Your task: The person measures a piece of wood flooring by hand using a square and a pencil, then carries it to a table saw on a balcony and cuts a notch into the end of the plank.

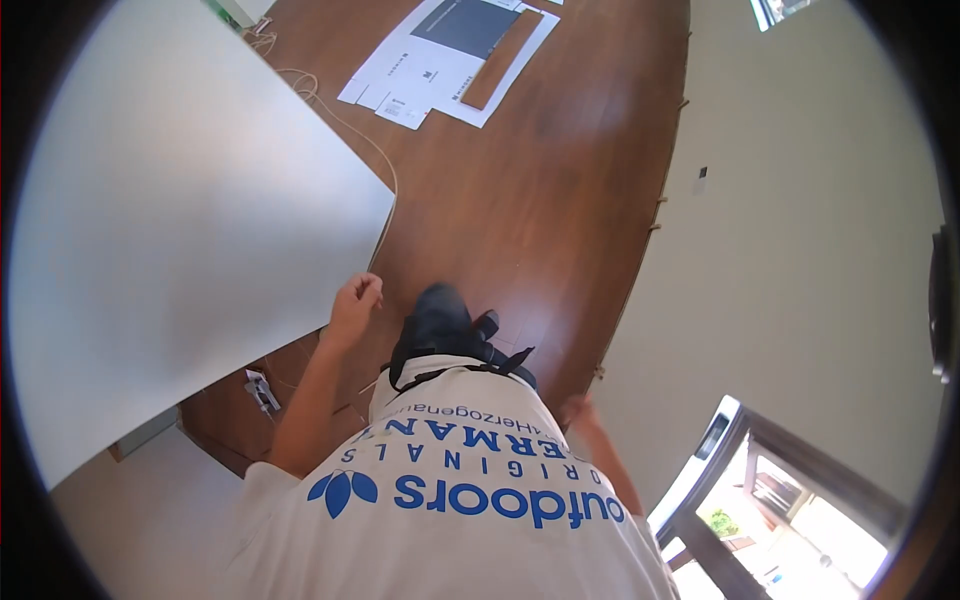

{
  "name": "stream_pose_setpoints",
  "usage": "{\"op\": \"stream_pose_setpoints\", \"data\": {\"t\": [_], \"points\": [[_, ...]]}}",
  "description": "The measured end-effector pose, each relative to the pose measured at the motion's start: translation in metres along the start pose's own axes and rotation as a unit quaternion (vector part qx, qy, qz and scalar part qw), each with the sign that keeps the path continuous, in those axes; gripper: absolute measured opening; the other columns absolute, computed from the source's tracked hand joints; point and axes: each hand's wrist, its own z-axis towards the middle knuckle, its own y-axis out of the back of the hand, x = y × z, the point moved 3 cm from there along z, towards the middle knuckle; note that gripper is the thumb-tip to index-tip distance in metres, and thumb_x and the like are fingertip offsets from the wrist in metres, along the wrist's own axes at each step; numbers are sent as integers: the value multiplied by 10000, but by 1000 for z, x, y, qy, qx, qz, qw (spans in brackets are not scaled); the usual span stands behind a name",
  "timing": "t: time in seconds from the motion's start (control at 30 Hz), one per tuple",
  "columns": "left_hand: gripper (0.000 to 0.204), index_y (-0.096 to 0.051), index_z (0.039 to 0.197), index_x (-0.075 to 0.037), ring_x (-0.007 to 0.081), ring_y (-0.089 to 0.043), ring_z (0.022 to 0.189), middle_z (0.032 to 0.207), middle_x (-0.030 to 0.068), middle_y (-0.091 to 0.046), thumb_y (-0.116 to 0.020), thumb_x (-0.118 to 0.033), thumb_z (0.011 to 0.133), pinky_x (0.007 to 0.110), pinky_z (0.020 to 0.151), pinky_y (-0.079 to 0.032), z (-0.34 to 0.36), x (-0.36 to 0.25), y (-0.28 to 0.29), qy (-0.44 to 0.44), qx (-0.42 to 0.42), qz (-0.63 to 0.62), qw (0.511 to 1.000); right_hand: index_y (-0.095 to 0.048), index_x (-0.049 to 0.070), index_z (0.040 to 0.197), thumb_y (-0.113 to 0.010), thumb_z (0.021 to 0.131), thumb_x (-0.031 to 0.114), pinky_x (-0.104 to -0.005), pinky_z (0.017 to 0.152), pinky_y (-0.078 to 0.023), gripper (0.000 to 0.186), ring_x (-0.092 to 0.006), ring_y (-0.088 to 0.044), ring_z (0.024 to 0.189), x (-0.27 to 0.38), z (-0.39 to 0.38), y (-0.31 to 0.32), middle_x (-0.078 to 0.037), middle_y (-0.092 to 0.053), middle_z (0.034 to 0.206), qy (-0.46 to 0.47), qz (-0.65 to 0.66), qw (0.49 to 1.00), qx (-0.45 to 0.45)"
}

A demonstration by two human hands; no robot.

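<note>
My left hand point(357, 298) is raised beside the edge of a large white panel point(180, 220), its fingers curled. A pale cord point(392, 170) runs down toward that hand; what the fingers hold, if anything, I cannot make out. Lower on the right, my right hand point(580, 412) hangs beside my shirt near the wall, its fingers too small and blurred to read. Below me are my dark-clad legs and a shoe point(486, 325) on the wooden floor point(525, 210).
Flattened white cardboard point(385, 70) with a wooden plank point(500, 60) and a dark sheet point(460, 25) lies ahead. A pale wall point(800, 220) with small spacers at its foot runs along my right, with a glazed door point(745, 510) behind. A small item point(260, 395) lies under the panel.
</note>
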Motion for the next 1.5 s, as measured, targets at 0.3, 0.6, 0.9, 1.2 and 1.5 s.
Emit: {"op": "stream_pose_setpoints", "data": {"t": [0.3, 0.6, 0.9, 1.2, 1.5], "points": [[92, -600, 1069, -28, 84, -557, 768, 850, 8, -594, -570, -21, 983, 225, 710, -464, 134, -272, -3, -343, -189, -13, 920, -650, 21, 1160, -588, 950, 157, -283, 607, -542, 257, -167, -687, 694, 244, 189, 169, -99, -718, 871, 50, -4, 992, -118], [411, -510, 1271, 15, 260, -577, 1005, 1116, 183, -625, -631, -159, 918, 390, 917, -456, 255, -569, -98, -747, -101, 87, 651, -643, 19, 1163, -646, 927, 192, -317, 579, -542, 293, -181, -692, 702, 339, 247, 182, -92, -702, 864, -6, 0, 999, 53], [396, -519, 1260, 18, 248, -577, 997, 1116, 178, -628, -628, -156, 922, 380, 913, -457, 414, -668, -190, -699, -178, 137, 679, -640, -17, 1139, -669, 916, 218, -339, 555, -551, 326, -204, -697, 711, 430, 454, 358, -113, -710, 880, 157, -286, 944, 52], [381, -528, 1250, 22, 236, -576, 989, 1117, 173, -631, -626, -154, 926, 370, 909, -458, 573, -843, -230, -672, -209, 67, 707, -592, -23, 1254, -618, 978, 176, -354, 759, -601, 341, -241, -712, 847, 845, 677, 531, -140, -715, 971, 144, -107, 984, -7], [367, -536, 1240, 25, 224, -576, 981, 1117, 169, -634, -623, -152, 930, 361, 905, -460, 683, -975, -230, -754, -205, 68, 621, -572, -21, 1291, -624, 986, 184, -353, 753, -603, 371, -239, -713, 868, 1061, 752, 506, -131, -716, 993, 252, -152, 954, 65]]}}
